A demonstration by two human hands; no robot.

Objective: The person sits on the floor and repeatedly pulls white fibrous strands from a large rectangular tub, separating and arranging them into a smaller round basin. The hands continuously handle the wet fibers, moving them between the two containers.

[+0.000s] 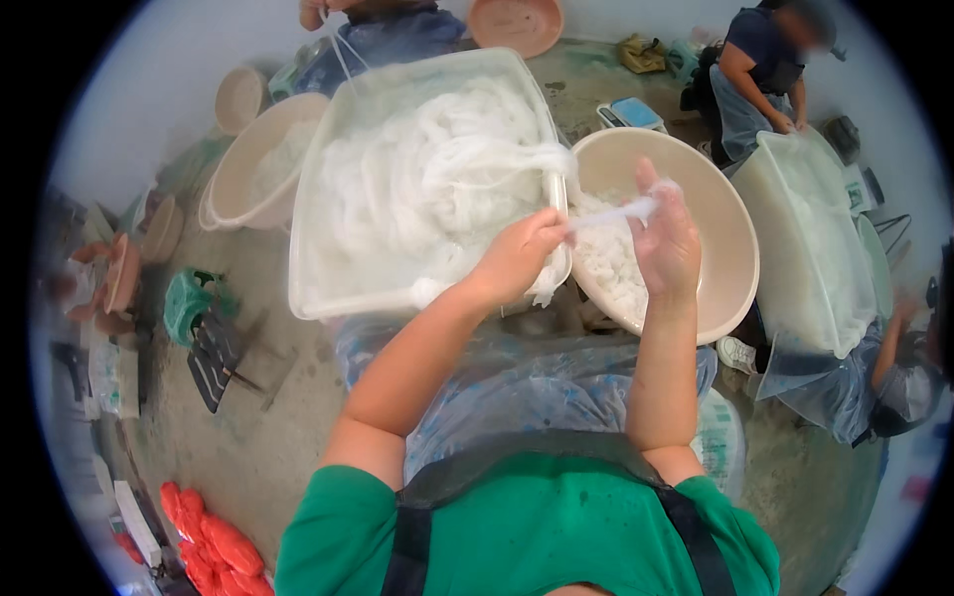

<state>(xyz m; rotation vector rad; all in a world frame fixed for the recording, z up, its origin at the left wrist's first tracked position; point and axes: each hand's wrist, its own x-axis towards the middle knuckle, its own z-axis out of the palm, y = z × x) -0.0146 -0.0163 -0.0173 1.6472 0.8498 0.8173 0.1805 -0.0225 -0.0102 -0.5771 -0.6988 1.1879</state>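
My left hand [525, 242] grips one end of a stretched white strand [607, 216] at the right rim of a pale plastic tub [298, 246]. The strand runs across to my right hand [668, 246], where it passes over the raised fingers, palm turned inward. In the tub lies a tangled mass of wet white strands [447, 149], in cloudy liquid. A thick bundle of them drapes over the right rim. Below my right hand stands a round beige basin [727, 223] that holds clumpy white material [607, 253].
Another beige basin [231, 194] stands left of the tub. Behind it, a person [402, 30] handles a strand. Two people [760, 67] work at a second tub [801, 246] on the right. A digital scale [633, 113], green stool [190, 302] and red plastic bags [216, 544] sit around.
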